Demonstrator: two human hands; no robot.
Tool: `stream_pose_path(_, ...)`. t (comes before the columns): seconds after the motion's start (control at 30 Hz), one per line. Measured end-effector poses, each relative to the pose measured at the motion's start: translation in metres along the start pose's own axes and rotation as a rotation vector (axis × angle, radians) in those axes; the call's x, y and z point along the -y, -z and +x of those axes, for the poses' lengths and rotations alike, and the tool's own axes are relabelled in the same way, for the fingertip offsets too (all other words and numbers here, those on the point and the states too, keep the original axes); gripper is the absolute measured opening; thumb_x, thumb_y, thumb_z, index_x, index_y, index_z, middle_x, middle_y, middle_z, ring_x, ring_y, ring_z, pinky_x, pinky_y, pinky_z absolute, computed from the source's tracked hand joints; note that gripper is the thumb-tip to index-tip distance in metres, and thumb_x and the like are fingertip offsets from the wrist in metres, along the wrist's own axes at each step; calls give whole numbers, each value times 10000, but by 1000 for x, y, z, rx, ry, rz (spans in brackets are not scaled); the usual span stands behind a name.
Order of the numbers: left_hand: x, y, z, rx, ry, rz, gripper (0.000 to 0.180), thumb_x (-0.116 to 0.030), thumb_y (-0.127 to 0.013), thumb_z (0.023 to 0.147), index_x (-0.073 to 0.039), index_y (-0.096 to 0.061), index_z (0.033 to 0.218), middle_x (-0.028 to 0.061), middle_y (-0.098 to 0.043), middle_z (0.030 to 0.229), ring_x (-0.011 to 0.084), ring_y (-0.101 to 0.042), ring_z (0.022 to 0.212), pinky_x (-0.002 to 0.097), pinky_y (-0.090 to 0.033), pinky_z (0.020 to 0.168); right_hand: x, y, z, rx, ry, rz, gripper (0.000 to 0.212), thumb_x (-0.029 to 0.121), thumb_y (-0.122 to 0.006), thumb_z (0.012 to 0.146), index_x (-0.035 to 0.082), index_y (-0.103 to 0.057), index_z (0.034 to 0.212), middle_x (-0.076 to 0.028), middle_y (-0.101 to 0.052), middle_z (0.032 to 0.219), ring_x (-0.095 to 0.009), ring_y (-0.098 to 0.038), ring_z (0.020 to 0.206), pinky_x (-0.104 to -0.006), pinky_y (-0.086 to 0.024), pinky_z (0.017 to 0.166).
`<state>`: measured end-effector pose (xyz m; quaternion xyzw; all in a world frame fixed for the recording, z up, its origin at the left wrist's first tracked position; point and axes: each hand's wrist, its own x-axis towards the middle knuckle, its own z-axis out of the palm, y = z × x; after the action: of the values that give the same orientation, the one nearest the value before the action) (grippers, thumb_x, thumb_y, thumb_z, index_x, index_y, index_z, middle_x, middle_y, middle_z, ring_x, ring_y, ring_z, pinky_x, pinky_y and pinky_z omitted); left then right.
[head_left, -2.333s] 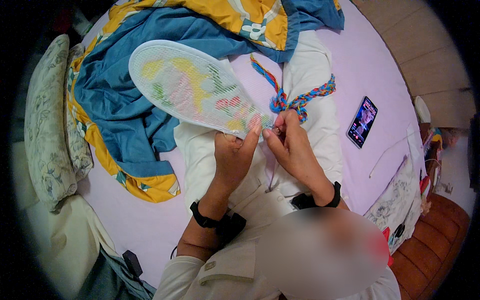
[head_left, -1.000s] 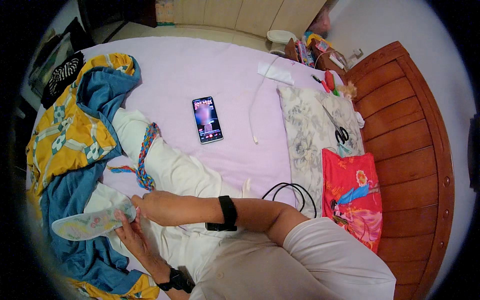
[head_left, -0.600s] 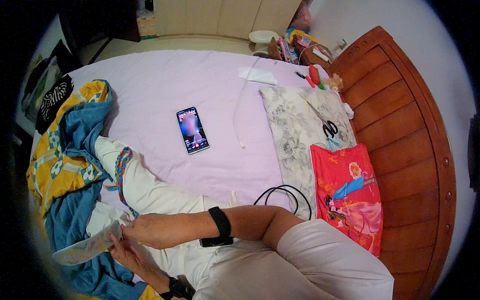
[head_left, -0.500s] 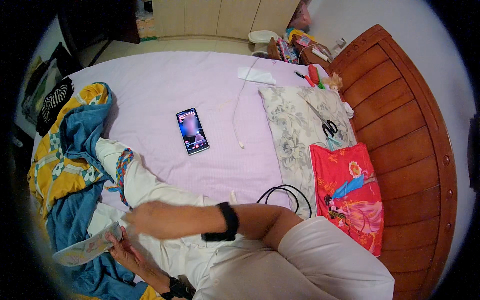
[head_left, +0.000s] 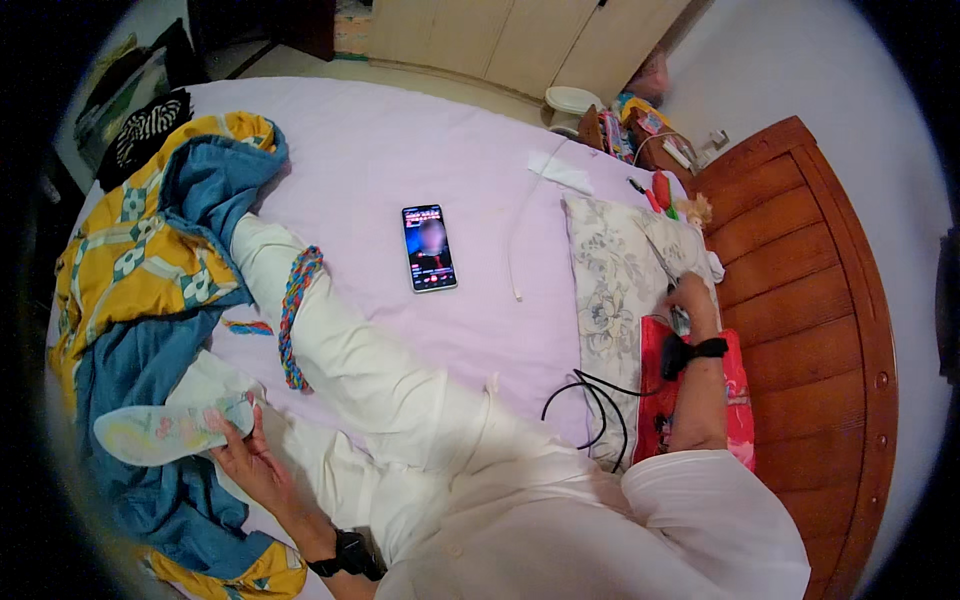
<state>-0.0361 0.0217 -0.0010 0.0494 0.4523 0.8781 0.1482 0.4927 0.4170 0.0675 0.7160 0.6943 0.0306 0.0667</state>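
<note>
In my left hand (head_left: 245, 455) is a pale insole (head_left: 165, 433) with a coloured pattern, gripped at one end between thumb and fingers. It lies flat over the blue blanket at the left. My right hand (head_left: 688, 293) reaches far right, fingers curled around the handles of the scissors (head_left: 662, 260) on the floral pillow (head_left: 605, 290). The handles are mostly hidden under the hand; the blades point up and left. Below that forearm lies a red printed cloth item (head_left: 655, 385), partly covered. A multicoloured braided cord (head_left: 290, 325) lies across my white-trousered leg.
A lit phone (head_left: 430, 248) rests mid-bed, with a white cable (head_left: 516, 250) nearby. Black cord loops (head_left: 600, 415) lie by the pillow. A yellow and blue blanket (head_left: 130, 260) is bunched left. The wooden headboard (head_left: 800, 300) bounds the right; small items (head_left: 660, 190) sit behind the pillow.
My right hand has moved from beside the insole across to the scissors on the pillow. The left hand still holds the insole, now flatter. The view has shifted.
</note>
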Motion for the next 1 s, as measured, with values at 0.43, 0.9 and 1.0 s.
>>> stream_pose_path(0.43,1,1,0,5,79,-158,412,-61,-477,905,-82,-345,1295,92,-433,1246,254,-482,1099,515,-461,882,-71,-44,-51,83,173,5,181,121,-561,738,3,-551,874,-133,-605,751,-202,-561,617,-344,-431,512)
stream_pose_path(0.9,-12,9,-6,54,263,-345,257,-54,-514,873,16,-509,1120,129,-584,1074,273,-577,975,424,-465,871,309,29,-136,205,779,986,279,180,-568,852,-8,-513,1052,-9,-504,739,-91,-455,586,-219,-416,499)
stream_pose_path(1.0,-4,21,-5,33,231,-320,334,-45,-493,876,56,-429,1188,166,-535,1148,327,-558,1023,419,-474,881,392,39,-226,325,1114,983,241,91,-577,788,-8,-535,1003,-43,-510,669,-72,-453,578,-252,-398,497)
